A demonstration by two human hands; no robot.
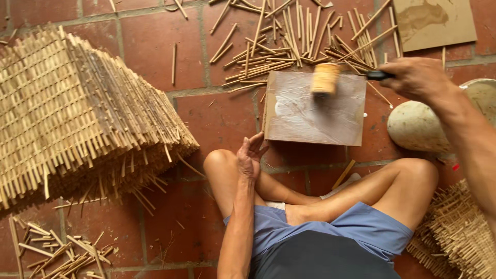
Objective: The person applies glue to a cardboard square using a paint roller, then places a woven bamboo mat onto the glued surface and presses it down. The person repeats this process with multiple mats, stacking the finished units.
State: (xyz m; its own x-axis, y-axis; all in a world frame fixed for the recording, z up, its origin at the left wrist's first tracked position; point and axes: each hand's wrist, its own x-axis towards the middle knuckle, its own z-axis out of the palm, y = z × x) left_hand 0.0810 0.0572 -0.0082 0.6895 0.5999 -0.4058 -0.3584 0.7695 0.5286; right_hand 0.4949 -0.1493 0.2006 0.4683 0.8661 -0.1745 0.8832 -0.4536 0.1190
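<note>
Head view: right hand [416, 77] fingers clamp roller [326, 78] over board [315, 108]; left hand [250, 155] fingers loose, empty beside it.

Red tile floor [150, 46] — bamboo sticks [289, 41], woven mats [77, 113] (stacked), cardboard sheet [315, 108].

— What sort of place is this?

— A craft workshop worked at ground level — a weaving spot for bamboo or cane, by the look of it. The person sits cross-legged on a floor [155, 51] of red terracotta tiles.

— What tells you it's weaving?

— A tall stack of woven mats [77, 119] lies on the left, loose cut sticks [289, 46] are scattered at the top, more offcuts [57, 256] sit at the lower left, and another woven piece [460, 232] lies at the right edge. A brown board [315, 108] smeared with whitish paste rests among it all.
</note>
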